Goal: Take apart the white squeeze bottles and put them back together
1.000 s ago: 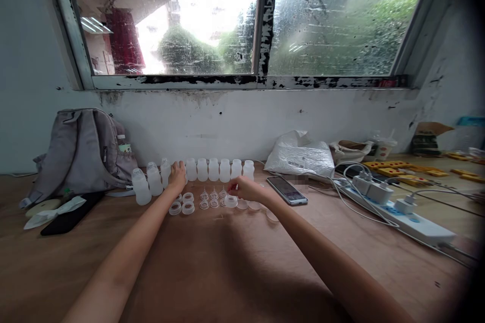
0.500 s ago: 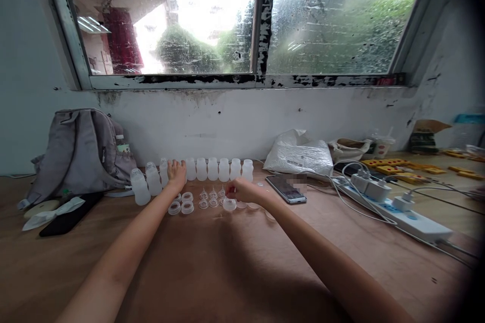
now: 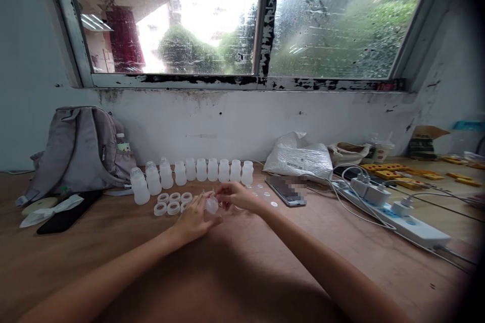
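Observation:
Close together above the tabletop, my left hand (image 3: 193, 219) and my right hand (image 3: 238, 197) have a translucent domed bottle cap (image 3: 211, 206) between them. The left thumb and fingers curve around its near left side. Bent right fingers meet its right side; their tips are partly hidden. Just left of the left hand lie several white screw rings (image 3: 160, 208), some of them covered by it. Clear teats (image 3: 203, 194) peek out behind the hands, mostly hidden. Behind stands a row of frosted baby bottles (image 3: 202, 170); the leftmost three look topped with teats and caps (image 3: 150, 167).
Small white discs (image 3: 274, 204) lie right of the hands, beside a phone (image 3: 285, 191). Further right are a white plastic bag (image 3: 299, 155), a power strip (image 3: 413, 219) with cables, and yellow parts (image 3: 382, 166). At left stand a grey backpack (image 3: 81, 146) and a black flat case (image 3: 68, 214).
My left hand has come from the bottle row toward me, down to the cap. My right hand has shifted slightly left along with the cap. One capless bottle the left hand covered now shows.

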{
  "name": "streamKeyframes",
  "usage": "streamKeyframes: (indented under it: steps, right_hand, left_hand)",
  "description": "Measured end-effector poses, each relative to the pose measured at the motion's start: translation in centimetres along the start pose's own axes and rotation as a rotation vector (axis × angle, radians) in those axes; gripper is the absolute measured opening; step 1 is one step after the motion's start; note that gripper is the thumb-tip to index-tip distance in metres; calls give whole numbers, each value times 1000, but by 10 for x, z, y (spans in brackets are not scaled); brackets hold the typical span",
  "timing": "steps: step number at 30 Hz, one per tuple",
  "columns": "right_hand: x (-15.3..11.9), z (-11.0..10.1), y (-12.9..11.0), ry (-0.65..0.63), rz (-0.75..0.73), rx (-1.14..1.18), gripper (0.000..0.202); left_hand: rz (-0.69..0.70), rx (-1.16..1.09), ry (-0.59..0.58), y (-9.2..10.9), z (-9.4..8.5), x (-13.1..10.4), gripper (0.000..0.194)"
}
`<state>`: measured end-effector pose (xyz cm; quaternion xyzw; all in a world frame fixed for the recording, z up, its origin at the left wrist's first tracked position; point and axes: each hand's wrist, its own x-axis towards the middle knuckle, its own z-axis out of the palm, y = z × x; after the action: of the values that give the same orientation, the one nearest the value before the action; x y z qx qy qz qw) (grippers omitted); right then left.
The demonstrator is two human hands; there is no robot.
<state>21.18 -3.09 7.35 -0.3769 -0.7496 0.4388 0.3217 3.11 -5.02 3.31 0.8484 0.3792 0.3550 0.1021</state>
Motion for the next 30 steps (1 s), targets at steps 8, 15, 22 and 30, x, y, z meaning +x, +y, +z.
streamKeyframes:
  steps: [8, 15, 22, 30]
  right_hand:
    - [-55, 66, 16, -24, 72, 159, 29]
    - [-74, 77, 6, 109, -134, -230, 12]
    - [-71, 89, 17, 130, -161, -250, 10]
    - [-58, 83, 8, 52, -157, -358, 14]
  left_hand:
    - [184, 118, -111, 11, -6, -51, 41]
    - [303, 328, -65, 24, 2, -68, 49]
    - [292, 365, -65, 23, -5, -68, 45]
    - [353, 403, 61, 24, -9, -73, 26]
